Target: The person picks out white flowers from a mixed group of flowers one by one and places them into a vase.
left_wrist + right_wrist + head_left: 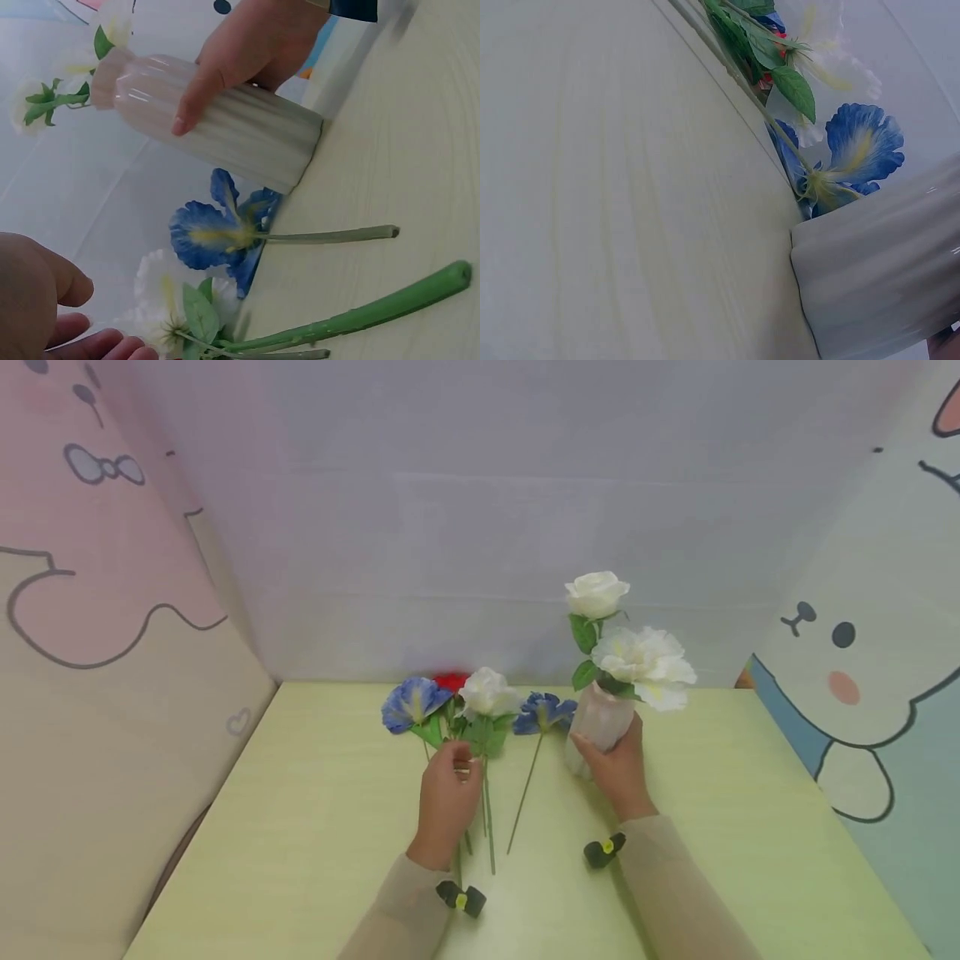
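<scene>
My right hand (621,772) grips a pale ribbed vase (598,718), with the thumb across its near side. Out of its mouth rise a white rose (596,594) and a ruffled white flower (647,662). My left hand (448,793) hovers over the flower stems, fingers loosely bent and apart from the thumb in the left wrist view, holding nothing. Beyond it lie a blue iris (415,702), a red flower (452,682) and a white flower (489,693). Another blue iris (214,234) lies close beside the vase, its stem pointing toward me.
The flowers lie on a pale wooden table (300,827), their heads near its back edge. A plain light wall covering (480,552) stands right behind. Cartoon-printed panels flank the table on the left (112,735) and right (900,735).
</scene>
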`<state>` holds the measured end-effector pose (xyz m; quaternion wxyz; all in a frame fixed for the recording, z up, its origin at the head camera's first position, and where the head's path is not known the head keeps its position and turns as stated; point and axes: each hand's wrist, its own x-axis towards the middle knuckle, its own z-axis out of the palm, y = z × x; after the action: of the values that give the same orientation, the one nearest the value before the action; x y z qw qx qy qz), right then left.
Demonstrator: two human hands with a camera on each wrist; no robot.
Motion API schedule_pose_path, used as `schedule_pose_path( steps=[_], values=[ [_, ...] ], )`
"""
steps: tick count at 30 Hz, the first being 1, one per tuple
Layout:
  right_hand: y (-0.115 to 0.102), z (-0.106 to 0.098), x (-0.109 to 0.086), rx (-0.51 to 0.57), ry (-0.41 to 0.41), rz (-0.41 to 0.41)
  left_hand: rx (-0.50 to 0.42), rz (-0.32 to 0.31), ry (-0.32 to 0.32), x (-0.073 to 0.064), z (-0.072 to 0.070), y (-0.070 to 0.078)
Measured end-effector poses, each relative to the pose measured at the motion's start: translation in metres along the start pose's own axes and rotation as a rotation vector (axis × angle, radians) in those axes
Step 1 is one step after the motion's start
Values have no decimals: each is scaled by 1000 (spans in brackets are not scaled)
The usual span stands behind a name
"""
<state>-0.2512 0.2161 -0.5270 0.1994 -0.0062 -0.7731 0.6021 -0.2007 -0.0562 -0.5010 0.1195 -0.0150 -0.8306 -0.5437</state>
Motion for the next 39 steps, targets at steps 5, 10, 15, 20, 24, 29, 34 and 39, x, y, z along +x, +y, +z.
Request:
schedule_pose_path(
  steps=[5, 10, 15, 20, 24, 29, 34, 39],
  values=[
    [-1, -1, 1, 20, -9, 5, 0, -107, -100, 3, 9, -5],
    [0, -1, 1, 5, -15, 7, 119, -120, -118, 1, 17, -11],
    [2, -1, 1, -7, -8, -25, 190, -156, -108, -1, 24, -17],
    [2, -1, 0, -19, -4, -22, 215, -154, -114, 3, 27, -22],
    [1, -1, 2, -7, -10, -14, 268, -114, -108, 6, 28, -24],
    [-15, -1, -2, -11, -23, 8, 281, -81, -102, 7, 27, -26],
    [-45, -2, -10, -12, -37, 21, 279, -82, -116, 8, 26, -27],
    [-47, -2, -11, -19, -36, 26, 283, -86, -112, 9, 25, -28]
  ],
)
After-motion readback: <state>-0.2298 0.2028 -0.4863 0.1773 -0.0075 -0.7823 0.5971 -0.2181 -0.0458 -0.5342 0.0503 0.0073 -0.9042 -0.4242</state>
